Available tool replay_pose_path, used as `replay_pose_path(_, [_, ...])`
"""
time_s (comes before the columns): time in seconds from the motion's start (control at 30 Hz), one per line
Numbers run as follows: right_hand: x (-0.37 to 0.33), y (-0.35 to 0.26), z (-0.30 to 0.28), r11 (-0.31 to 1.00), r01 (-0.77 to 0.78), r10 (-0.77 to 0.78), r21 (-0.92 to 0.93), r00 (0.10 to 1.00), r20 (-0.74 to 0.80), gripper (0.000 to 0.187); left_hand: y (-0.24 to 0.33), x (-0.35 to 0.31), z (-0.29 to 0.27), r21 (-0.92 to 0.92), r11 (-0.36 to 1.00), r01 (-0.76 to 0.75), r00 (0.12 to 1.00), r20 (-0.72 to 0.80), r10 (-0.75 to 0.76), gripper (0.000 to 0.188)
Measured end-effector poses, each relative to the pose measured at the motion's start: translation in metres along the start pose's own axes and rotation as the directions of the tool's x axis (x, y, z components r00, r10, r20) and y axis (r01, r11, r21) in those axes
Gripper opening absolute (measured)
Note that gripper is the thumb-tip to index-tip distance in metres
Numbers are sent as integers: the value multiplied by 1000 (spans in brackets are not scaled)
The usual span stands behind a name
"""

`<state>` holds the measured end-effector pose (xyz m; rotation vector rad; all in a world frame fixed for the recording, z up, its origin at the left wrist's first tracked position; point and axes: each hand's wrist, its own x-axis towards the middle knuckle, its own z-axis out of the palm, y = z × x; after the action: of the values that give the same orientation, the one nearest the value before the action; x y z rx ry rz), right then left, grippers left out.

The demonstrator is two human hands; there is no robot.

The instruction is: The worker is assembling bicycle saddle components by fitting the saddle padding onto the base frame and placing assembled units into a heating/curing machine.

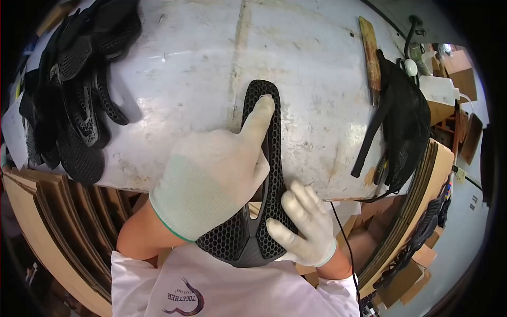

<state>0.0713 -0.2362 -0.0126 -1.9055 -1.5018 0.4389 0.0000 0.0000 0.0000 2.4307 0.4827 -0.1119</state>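
Observation:
A long black bicycle saddle [274,158] with a honeycomb surface points away from me. Its narrow nose lies over the table, and its wide rear end is close to my shirt. My left hand [211,169], in a whitish glove with a green cuff edge, rests across the saddle. The index finger stretches along the nose and touches its tip; the other fingers are curled and partly hidden. My right hand [303,227], gloved too, grips the saddle's right side near the wide end, thumb on top and fingers along the edge. The saddle's underside is hidden.
The worn pale metal table [185,68] ends just before my body. More black saddles [84,105] are piled at its left. On the right are a wooden stick [371,58], a black bag [398,121] and a white bottle [437,90]. Cardboard sheets [68,211] flank me.

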Motion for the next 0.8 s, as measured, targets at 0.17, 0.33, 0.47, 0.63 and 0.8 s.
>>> replay_pose_path(0.17, [11,7,-6,978,198,-197,-72,980,19,27,-2,-3,0,33,998,-48,997,-52,49,66])
replay_pose_path(0.33, [16,8,-12,976,204,-201,-79,979,41,39,-12,-6,3,-145,988,-57,997,-61,48,65])
replay_pose_path(0.47, [12,9,-12,981,176,-174,-84,984,25,37,-24,-39,-20,-260,955,-146,985,49,164,68])
replay_pose_path(0.63, [15,10,-10,966,233,-232,-109,973,23,32,-65,-84,-18,-386,847,-365,902,78,424,68])
replay_pose_path(0.8, [13,8,-10,973,198,-200,-120,980,-5,28,-73,-86,-1,-353,791,-499,857,-71,510,73])
